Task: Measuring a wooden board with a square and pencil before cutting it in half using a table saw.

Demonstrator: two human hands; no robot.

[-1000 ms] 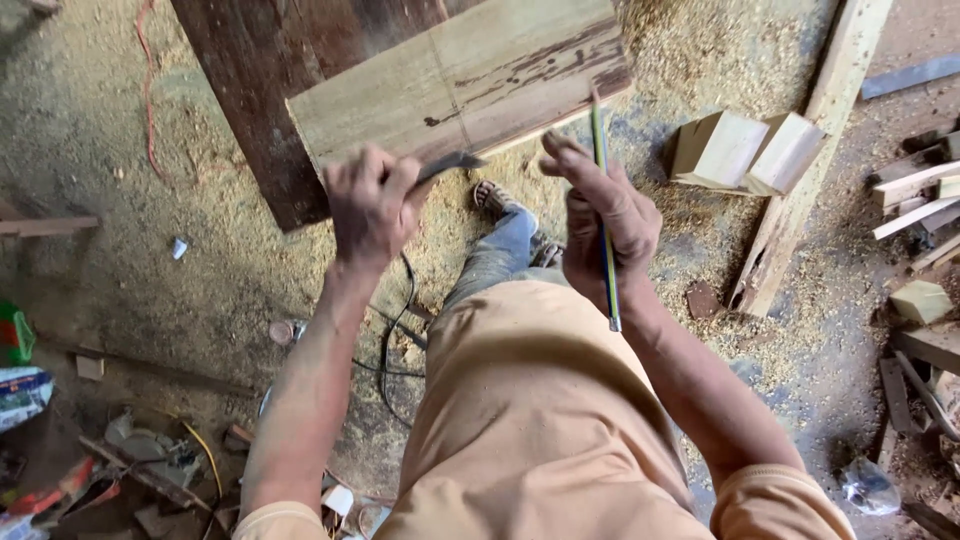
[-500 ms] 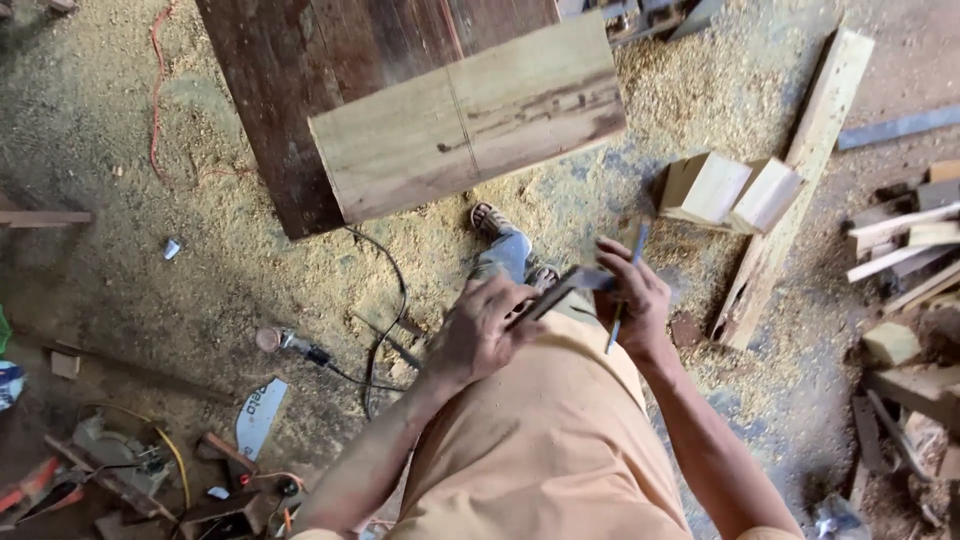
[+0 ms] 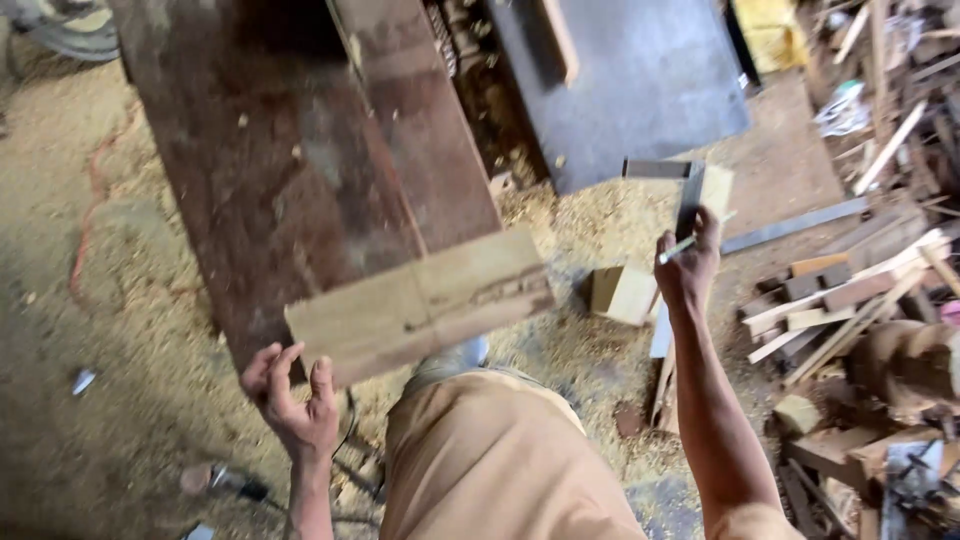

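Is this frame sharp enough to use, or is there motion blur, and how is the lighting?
Head view: soft all over with motion blur, worst on the scrap wood pile at right; the left hand and the right hand, holding a pencil and metal square, have smeared edges. Light is even daylight, no glare; the dark workbench top loses detail in shade.

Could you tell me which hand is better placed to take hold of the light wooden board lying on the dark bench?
Probably the left hand: it hangs open just beneath the board. The right hand is out to the side, gripping a metal square and a pencil.
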